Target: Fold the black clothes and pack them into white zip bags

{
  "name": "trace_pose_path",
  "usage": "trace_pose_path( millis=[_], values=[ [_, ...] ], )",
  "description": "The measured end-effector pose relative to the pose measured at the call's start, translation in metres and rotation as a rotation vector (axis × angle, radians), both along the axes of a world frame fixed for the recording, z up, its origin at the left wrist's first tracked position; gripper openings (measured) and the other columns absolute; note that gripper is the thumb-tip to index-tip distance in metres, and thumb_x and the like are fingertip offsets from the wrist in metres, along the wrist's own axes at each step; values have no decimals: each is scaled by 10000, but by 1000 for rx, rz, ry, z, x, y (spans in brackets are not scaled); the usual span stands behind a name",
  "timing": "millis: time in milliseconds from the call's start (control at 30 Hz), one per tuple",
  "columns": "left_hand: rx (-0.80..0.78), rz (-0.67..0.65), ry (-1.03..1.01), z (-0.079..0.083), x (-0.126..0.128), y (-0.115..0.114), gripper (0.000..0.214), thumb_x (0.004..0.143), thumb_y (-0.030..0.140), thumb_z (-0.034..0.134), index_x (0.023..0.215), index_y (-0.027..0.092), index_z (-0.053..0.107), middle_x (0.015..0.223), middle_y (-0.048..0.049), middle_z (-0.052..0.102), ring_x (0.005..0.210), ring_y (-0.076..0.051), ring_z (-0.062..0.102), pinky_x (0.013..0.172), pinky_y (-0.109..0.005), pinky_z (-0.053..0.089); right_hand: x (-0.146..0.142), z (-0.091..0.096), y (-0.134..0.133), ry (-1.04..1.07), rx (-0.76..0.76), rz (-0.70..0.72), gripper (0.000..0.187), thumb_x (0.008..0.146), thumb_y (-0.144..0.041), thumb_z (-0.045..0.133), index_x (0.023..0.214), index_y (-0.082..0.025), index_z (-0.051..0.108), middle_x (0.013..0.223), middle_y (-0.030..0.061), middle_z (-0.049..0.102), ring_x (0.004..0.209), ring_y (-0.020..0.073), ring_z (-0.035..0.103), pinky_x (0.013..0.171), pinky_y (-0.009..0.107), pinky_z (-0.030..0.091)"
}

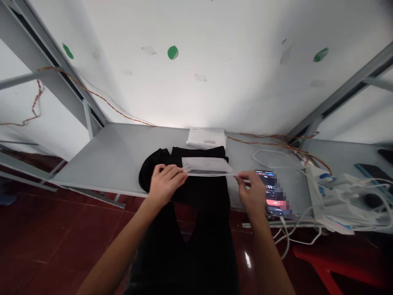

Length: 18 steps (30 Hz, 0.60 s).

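Observation:
A thin, translucent white plastic bag (208, 164) is stretched between my two hands, one long edge facing me. My left hand (167, 180) pinches its left corner, and my right hand (252, 191) pinches the right corner between thumb and fingers. Under the bag lies a black cloth garment (205, 190), spread on the grey table and reaching over its front edge. Part of that garment bunches up beside my left hand. Just behind it rests a flat white packet (206, 137). Whether anything is inside the bag cannot be made out.
Close to my right hand lies a lit phone (268, 186) with a white cable. Farther right, a tangle of white cables and plugs (344, 192) sits on the grey table (101, 159). Red-yellow wires (116, 110) run along the white wall. A red stool (325, 262) stands below.

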<state>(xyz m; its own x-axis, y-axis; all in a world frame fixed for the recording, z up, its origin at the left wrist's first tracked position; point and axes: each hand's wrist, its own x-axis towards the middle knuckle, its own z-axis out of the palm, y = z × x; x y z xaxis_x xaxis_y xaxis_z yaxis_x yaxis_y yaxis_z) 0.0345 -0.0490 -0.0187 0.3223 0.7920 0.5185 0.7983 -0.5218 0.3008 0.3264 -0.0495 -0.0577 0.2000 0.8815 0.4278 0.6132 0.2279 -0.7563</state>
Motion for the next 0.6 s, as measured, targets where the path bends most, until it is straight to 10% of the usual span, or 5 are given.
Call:
trace_pose_path(
  millis=[267,433,600],
  values=[
    [-118,-113,-120,8,-28,-20,206,991,386,607,932,255,755,1044,-45,759,1043,-213,672,962,-364,478,-31,-5,-4,932,-423,248,506,919,-687,568,1273,-353,429,1130,35,715,1024,249,734,825,432,652],
    [-495,77,-311,16,-4,47,219,955,263,584,1081,191,749,1105,-97,737,1063,-255,664,986,-395,501,-44,0,0,980,-421,274,906,713,-382,870,1439,-422,329,1148,-31,719,1124,204,693,976,401,596],
    [-804,-95,-334,39,-4,92,232,843,382,741,896,159,776,799,-63,754,702,-200,695,637,-291,529,-48,24,36,1053,-387,326,808,706,-319,852,1410,-389,463,1118,-13,744,1057,206,716,926,387,606]
  ],
)
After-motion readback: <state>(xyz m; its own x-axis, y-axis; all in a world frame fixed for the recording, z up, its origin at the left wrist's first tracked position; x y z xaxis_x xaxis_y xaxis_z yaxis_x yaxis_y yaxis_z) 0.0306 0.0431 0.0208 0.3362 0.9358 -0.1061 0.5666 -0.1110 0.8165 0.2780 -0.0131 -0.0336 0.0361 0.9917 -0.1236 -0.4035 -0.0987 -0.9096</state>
